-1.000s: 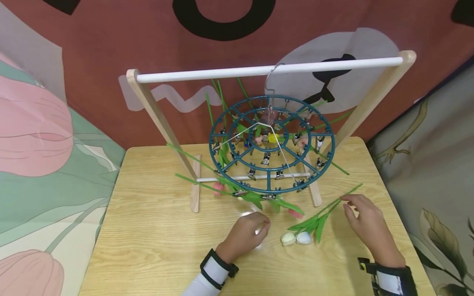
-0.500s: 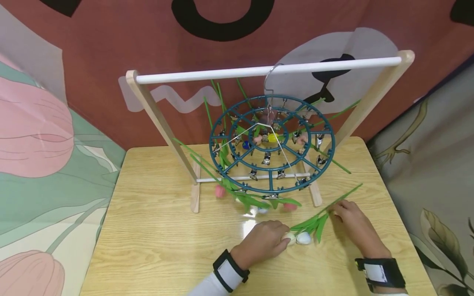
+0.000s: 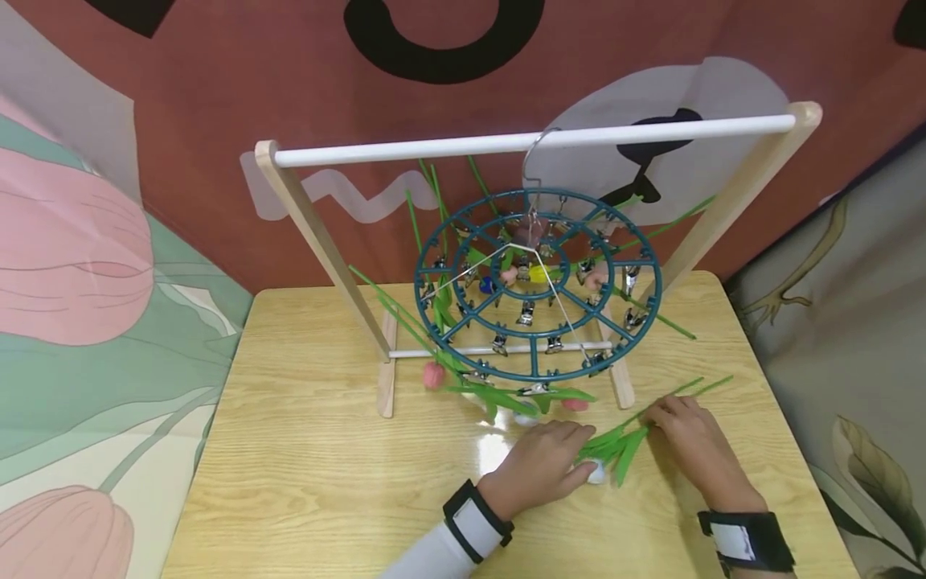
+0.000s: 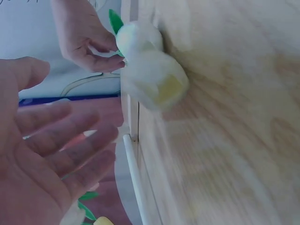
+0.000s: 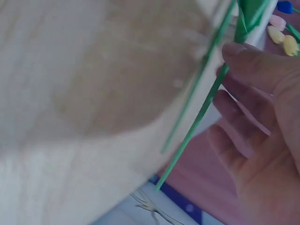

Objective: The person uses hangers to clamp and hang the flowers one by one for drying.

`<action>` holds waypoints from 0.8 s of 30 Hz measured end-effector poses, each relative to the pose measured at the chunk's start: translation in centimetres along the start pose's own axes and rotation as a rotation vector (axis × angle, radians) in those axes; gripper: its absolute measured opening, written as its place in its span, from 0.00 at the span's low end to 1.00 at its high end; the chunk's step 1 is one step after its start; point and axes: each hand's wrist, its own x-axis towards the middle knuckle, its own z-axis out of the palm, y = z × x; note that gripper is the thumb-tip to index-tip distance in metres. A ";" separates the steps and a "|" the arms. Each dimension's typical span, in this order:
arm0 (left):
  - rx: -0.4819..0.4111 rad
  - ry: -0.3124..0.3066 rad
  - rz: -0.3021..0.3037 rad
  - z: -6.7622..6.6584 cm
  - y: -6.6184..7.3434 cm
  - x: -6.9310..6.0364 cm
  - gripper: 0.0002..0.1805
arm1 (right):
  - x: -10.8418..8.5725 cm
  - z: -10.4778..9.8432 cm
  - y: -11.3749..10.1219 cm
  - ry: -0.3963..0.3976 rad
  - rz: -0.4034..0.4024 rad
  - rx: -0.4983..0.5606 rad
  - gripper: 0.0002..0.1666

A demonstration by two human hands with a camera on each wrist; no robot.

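Observation:
Two artificial tulips lie at the front right of the table, their green leaves [image 3: 611,446] overlapping. One white bloom [image 3: 596,471] shows beside the left hand in the head view; the cream bloom [image 4: 157,82] appears large and blurred in the left wrist view. My right hand [image 3: 694,442] pinches one green stem [image 5: 194,124] between thumb and fingers, while the second stem [image 5: 185,112] lies alongside. My left hand [image 3: 538,470] hovers by the blooms with its fingers extended and apart, holding nothing. From the head view it covers the cream bloom.
A wooden stand [image 3: 325,249] with a white rod [image 3: 405,150] carries a round blue clip hanger [image 3: 535,354]. Several tulips hang from its clips, including a pink one [image 3: 434,375] low at the front. Patterned cloth [image 3: 405,241] rises behind the table.
My left hand has moved right to the blooms. My right hand has moved left along the stems and taken hold of one. The stem ends now lie apart, one shifted right.

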 end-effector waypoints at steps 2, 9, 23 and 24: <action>-0.004 -0.028 -0.015 0.0 0.2 0.4 0.29 | 0.1 -0.8 -0.3 0.020 -0.027 -0.013 0.14; -0.020 -0.053 -0.052 -0.1 1.0 1.4 0.34 | 1.0 -4.5 -2.3 -0.044 0.017 -0.058 0.14; -0.087 -0.060 -0.108 -0.3 1.7 1.7 0.30 | 3.2 -9.0 -6.1 -0.020 -0.046 -0.127 0.18; -0.080 -0.048 -0.110 -0.3 1.8 1.7 0.29 | 3.3 -9.2 -6.5 -0.009 -0.060 -0.129 0.18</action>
